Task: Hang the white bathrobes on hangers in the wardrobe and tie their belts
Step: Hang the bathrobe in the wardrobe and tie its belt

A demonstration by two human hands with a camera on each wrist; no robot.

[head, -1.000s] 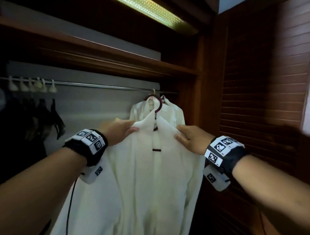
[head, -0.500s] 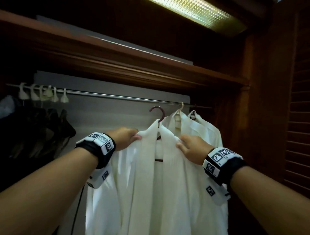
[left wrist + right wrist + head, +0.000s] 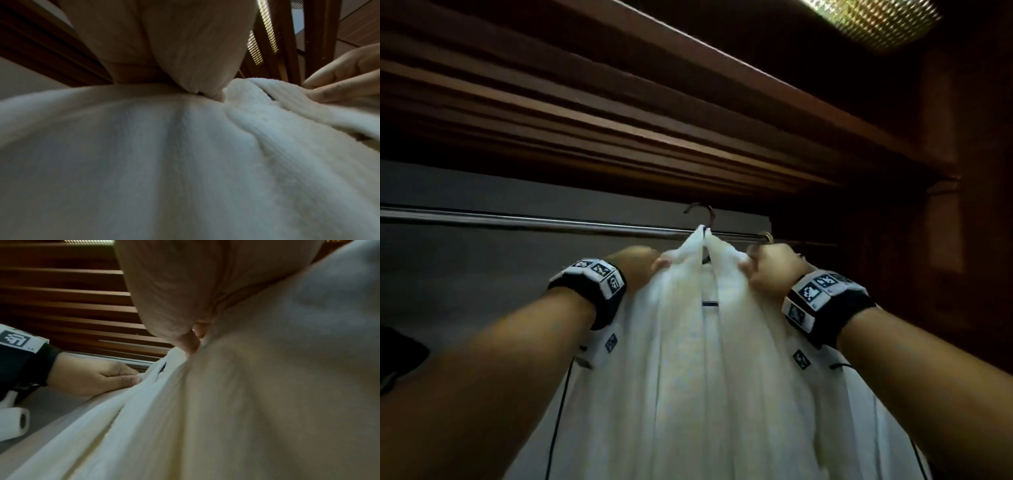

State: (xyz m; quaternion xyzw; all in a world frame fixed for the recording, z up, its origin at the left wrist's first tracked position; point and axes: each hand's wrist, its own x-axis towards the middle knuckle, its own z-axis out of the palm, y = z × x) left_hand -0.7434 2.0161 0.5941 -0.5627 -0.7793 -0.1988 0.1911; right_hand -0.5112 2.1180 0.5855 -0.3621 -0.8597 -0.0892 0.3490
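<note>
A white bathrobe (image 3: 688, 359) hangs on a dark hanger, whose hook (image 3: 703, 214) stands level with the metal rail (image 3: 517, 221). Whether the hook rests on the rail I cannot tell. My left hand (image 3: 643, 265) grips the robe's left shoulder, and the left wrist view shows it holding the robe (image 3: 164, 154) from above. My right hand (image 3: 770, 267) grips the right shoulder, fingers curled into the cloth. In the right wrist view the robe (image 3: 246, 402) fills the frame, with my left hand (image 3: 98, 378) beyond it. No belt shows.
A dark wooden shelf (image 3: 654, 113) runs just above the rail. A ceiling lamp (image 3: 876, 20) glows at the top right. Another hanger's hook (image 3: 767, 236) sits on the rail by my right hand. Dark wardrobe wall stands at the right.
Both hands have lifted the robe and its hanger up to rail height. The camera has tilted upward, so the hanging robes at the right and the dark clothes at the left have left the view.
</note>
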